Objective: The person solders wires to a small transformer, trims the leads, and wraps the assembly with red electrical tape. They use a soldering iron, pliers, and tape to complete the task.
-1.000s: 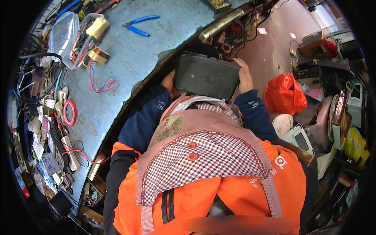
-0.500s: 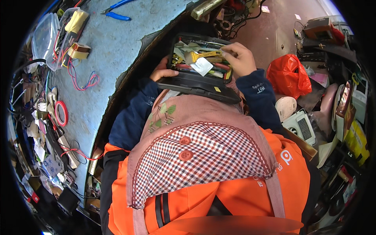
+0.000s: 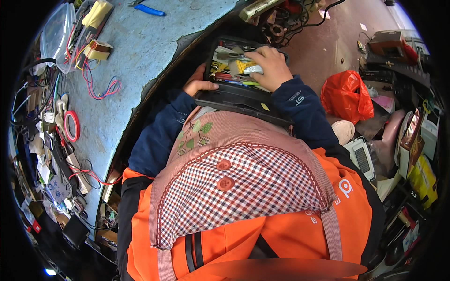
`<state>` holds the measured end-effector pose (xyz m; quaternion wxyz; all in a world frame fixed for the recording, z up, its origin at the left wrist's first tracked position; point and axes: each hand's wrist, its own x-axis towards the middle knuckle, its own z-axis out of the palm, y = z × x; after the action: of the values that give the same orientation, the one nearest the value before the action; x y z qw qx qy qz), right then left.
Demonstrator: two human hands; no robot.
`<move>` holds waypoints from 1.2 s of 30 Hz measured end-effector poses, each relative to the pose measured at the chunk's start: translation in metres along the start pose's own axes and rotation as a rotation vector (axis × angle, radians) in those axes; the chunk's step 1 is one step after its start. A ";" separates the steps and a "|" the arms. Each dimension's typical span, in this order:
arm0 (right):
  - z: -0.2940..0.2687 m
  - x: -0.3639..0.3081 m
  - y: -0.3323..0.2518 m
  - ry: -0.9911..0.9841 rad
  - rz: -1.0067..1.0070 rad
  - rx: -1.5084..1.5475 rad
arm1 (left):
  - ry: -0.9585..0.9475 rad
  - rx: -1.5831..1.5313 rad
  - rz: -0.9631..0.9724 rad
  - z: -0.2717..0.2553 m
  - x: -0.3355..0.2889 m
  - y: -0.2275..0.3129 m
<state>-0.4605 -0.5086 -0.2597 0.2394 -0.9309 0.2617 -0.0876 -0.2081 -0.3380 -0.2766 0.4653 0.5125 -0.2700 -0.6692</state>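
Note:
A black hinged case (image 3: 239, 100) rests open above my lap, full of small hand tools and thin coloured sticks. My left hand (image 3: 199, 83) is closed round its left side, thumb on the near rim. Inside the case, my right hand (image 3: 270, 68) lies over the contents with its fingers and thumb apart. Between them show a yellow item (image 3: 243, 66) and a crumpled silvery-white packet (image 3: 253, 69). Grey-metal flat tools (image 3: 228, 55) lie just left of those fingertips. The right hand partly hides the case's right end.
Left of me, a worn blue worktop (image 3: 140, 51) holds blue-handled pliers (image 3: 150, 9), a red tape ring (image 3: 71, 126), loose wires (image 3: 101, 89) and a clear plastic box (image 3: 57, 35). A red plastic bag (image 3: 348, 97) and piled clutter stand at the right.
My right hand has moved left and further over the case, from the right end of the yellow item. The silvery-white packet now sits by the thumb. My left hand keeps its grip.

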 end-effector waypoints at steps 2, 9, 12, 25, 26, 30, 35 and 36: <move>-0.002 0.005 0.010 0.029 0.000 0.076 | -0.006 -0.005 0.005 -0.002 0.001 -0.003; -0.003 0.007 0.016 0.039 0.072 0.169 | 0.019 0.006 0.031 -0.007 0.007 -0.008; -0.002 0.003 0.014 0.068 -0.073 0.002 | 0.042 0.080 0.055 -0.010 0.009 -0.012; -0.010 0.026 0.039 -0.097 0.192 0.385 | -0.012 0.538 0.235 -0.018 0.015 -0.019; -0.013 0.029 0.038 -0.116 0.215 0.415 | -0.010 0.532 0.233 -0.017 0.015 -0.019; -0.013 0.038 0.038 -0.161 0.299 0.426 | -0.009 0.549 0.229 -0.017 0.015 -0.017; -0.014 0.036 0.042 -0.170 0.217 0.345 | -0.004 0.544 0.244 -0.018 0.016 -0.020; -0.012 0.034 0.047 -0.169 0.176 0.351 | 0.001 0.532 0.259 -0.020 0.019 -0.025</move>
<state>-0.4563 -0.5665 -0.2712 0.4257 -0.8524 0.3019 -0.0324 -0.1984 -0.3421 -0.3123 0.3963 0.5781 -0.4991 -0.5096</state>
